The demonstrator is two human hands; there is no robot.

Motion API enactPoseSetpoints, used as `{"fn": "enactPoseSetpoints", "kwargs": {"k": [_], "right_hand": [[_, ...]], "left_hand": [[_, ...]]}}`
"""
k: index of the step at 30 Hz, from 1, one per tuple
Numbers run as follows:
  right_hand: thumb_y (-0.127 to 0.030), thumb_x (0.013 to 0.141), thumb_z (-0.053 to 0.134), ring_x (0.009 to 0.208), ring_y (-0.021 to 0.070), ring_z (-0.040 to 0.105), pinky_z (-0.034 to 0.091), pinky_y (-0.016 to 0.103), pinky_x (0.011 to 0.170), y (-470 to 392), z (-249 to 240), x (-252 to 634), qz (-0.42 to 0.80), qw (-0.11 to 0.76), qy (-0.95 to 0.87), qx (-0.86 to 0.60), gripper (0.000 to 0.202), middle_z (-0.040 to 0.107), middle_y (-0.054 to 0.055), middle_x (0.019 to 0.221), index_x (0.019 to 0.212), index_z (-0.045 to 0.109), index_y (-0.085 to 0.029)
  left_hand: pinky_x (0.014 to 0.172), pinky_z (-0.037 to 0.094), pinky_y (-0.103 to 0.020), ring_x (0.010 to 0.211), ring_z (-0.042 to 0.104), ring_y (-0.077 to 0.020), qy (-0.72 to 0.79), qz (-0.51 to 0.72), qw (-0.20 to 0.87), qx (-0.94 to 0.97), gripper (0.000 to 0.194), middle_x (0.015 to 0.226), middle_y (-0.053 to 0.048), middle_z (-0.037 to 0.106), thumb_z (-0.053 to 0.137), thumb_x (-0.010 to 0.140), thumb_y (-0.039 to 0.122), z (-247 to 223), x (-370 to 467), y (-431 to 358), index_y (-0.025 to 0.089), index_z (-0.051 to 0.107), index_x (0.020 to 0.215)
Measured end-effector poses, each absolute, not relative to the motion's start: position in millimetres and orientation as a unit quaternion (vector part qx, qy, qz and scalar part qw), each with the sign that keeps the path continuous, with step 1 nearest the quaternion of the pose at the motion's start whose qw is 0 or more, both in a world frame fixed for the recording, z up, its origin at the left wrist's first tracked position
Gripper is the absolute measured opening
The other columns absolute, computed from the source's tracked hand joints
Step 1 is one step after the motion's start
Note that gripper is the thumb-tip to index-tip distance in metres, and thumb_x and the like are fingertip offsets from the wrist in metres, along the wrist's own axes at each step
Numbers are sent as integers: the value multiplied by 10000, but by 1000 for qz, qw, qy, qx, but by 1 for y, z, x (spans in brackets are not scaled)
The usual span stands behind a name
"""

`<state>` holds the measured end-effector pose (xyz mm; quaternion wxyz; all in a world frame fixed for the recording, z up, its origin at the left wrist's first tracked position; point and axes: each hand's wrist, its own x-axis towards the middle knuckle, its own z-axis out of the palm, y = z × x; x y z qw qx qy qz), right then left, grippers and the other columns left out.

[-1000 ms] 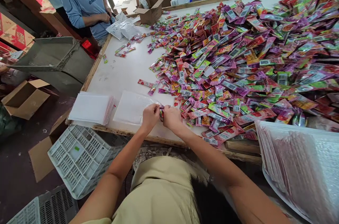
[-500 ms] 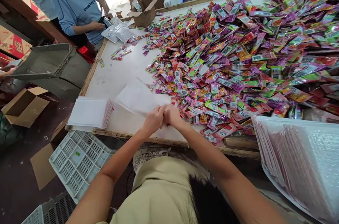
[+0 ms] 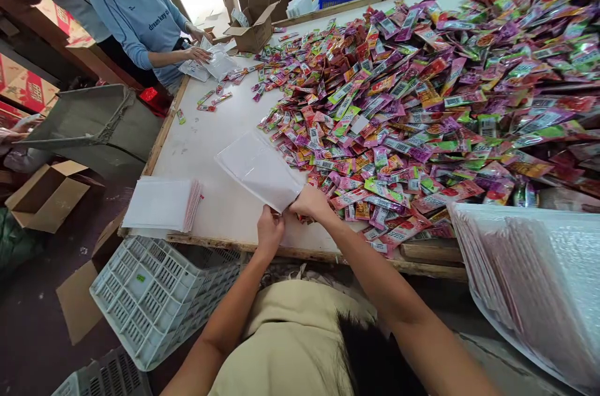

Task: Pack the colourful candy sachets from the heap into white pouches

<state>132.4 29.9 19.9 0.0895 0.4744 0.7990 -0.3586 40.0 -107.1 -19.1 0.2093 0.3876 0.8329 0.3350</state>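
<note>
Two bare forearms [image 3: 237, 296] converge over the near edge of the desk [image 3: 206, 152]. The left hand [image 3: 270, 232] is upright, fingers clamped on the near corner of a white envelope [image 3: 260, 168] slanting away over the desk. The right hand [image 3: 310, 201] angles in beside it; its fingers look partly hidden, so I can't tell their state. Beyond spreads a heap of packets [image 3: 398, 108].

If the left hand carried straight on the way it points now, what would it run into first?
Most likely the white envelope: its near edge lies right by the fingertips of the left hand. Whether they already touch is hard to tell from this one view.
</note>
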Motion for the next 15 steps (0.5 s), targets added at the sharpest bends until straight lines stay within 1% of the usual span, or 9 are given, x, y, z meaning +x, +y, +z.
{"fn": "enactPoseSetpoints", "kwargs": {"k": [1,2,4,7,9,10,11,13,15], "right_hand": [[-273,587,665,637,248,682,466,270,502,30,21,134,-383,91,785,477,211,705,123,680,725,725,-126],[-273,585,665,549,219,649,441,260,459,29,21,136,-413,85,770,479,170,669,98,594,668,702,-128],[-265,573,674,436,164,573,389,240,395,27,21,140,-479,41,731,484,162,614,46,517,660,675,-129],[-215,537,670,369,107,492,340,206,341,23,20,146,-589,-48,648,481,259,579,-16,515,780,655,-126],[-194,526,643,331,89,443,329,201,307,20,20,149,-653,-73,596,461,283,551,-40,496,800,631,-124],[-194,521,639,316,85,422,325,205,290,18,22,150,-674,-76,582,449,280,543,-44,488,792,621,-123],[-199,517,643,308,82,408,321,209,277,15,23,150,-685,-76,577,438,278,544,-43,489,783,616,-123],[-205,510,669,323,83,422,331,205,277,8,27,149,-679,-67,598,422,283,573,-28,512,777,619,-125],[-188,519,682,387,97,493,379,188,326,-1,30,146,-646,-51,641,412,293,614,-8,550,802,633,-130]], "left_hand": [[682,421,-303,749,598,-204,833,325,187,406,101,772,-46,611,530,792,140,-18,38,-107,213,484,845],[684,416,-306,748,595,-205,829,320,167,427,94,771,-55,613,505,795,121,-18,36,-107,213,490,803],[689,417,-310,748,588,-204,814,319,152,460,100,771,-65,612,499,801,124,-18,34,-110,211,498,752],[711,446,-310,751,583,-190,786,356,203,462,102,748,-53,598,528,831,200,-18,37,-118,206,508,731],[784,481,-317,850,599,-187,745,420,279,437,87,839,-58,621,581,833,279,-17,38,-122,199,550,816],[831,492,-327,930,603,-191,711,466,324,415,159,929,-66,635,617,818,329,-16,38,-122,201,565,895],[876,495,-341,1015,599,-200,672,514,369,385,270,1027,-74,639,649,796,386,-14,38,-121,207,565,980],[940,487,-366,1136,578,-226,609,583,436,316,484,1163,-83,632,708,733,486,-10,38,-116,221,544,1103],[926,496,-366,1125,599,-254,601,598,466,255,612,1138,-93,665,773,645,528,-6,40,-109,204,560,1118]]}}
